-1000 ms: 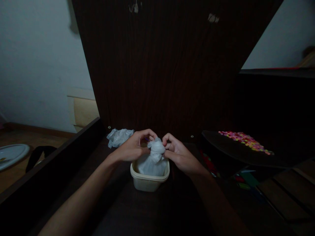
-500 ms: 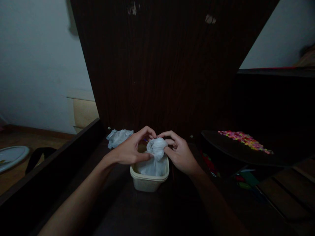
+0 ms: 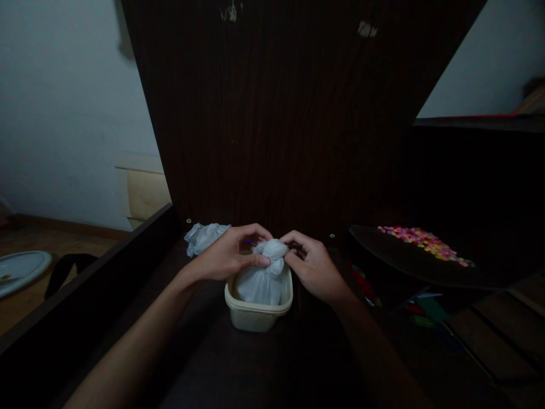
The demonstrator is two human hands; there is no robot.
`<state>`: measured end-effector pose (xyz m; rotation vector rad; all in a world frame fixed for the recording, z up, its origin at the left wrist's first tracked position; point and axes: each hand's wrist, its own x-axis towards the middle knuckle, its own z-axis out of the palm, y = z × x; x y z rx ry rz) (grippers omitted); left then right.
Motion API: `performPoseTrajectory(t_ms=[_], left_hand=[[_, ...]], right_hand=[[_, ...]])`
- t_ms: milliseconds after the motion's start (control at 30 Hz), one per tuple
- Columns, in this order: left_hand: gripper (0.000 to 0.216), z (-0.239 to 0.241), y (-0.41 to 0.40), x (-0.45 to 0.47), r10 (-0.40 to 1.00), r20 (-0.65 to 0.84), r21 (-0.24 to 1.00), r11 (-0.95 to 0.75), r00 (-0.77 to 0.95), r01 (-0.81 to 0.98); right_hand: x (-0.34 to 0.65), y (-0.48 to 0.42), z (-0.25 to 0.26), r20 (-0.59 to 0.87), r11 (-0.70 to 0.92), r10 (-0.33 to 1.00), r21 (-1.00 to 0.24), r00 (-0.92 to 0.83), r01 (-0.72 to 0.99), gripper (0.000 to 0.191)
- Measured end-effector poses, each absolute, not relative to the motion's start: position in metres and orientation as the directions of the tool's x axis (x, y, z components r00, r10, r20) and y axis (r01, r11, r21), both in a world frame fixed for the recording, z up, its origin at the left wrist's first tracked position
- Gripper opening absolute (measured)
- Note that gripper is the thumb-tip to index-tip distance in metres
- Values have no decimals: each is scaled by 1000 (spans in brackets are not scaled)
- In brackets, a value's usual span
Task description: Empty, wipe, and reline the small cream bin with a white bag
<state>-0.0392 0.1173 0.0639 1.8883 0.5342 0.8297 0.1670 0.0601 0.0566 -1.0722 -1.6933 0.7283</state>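
A whitish plastic bag (image 3: 260, 286) sits inside a small cream plastic basket (image 3: 258, 308), its top twisted into a knot above the rim. My left hand (image 3: 232, 255) grips the knot from the left, thumb in front and fingers curled behind. From the right, my right hand (image 3: 313, 265) pinches the same knot between thumb and bent fingers. The fingertips behind the knot are partly hidden. What the bag holds cannot be made out. Behind my left hand lies another crumpled plastic bag (image 3: 204, 237).
A tall dark wooden panel (image 3: 272, 125) rises behind the basket. On the left runs a low wooden side rail (image 3: 106, 267). To the right, a dark shelf (image 3: 383, 255) carries a pile of small colourful pieces (image 3: 426, 244). A whitish round object (image 3: 25, 270) is at far left.
Both hands have stayed at the knot, which looks tighter and slightly lower. My left thumb has moved up onto the front of the knot. The basket has not moved.
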Motion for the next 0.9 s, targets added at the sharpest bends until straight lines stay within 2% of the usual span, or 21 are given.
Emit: performPoseTrajectory(t_ms=[167,300,367,567,767,900], left_hand=[[27,64,119,-38,657,315,914,-404,685,-33],[26,65,119,-37,633,308,924,-376,710,-65],[26,65,118,-37,626,317,926,-368,713,-88],[37,64,118,-41,601,282,956,-236,748,-171],[49,60,117,-39,562,185,981,-52,806,-188],[59,60,113,-36,578,142,988,-36,803,-149]], right_hand=[[165,58,57,343,366,915,-927,-212,83,19],[164,58,57,289,305,909,-952,-299,6,18],[164,59,57,292,309,912,-951,-288,16,19],[167,63,58,422,431,902,-890,-88,148,26],[165,65,58,406,396,914,-886,-9,241,18],[161,64,55,414,394,910,-876,13,279,16]])
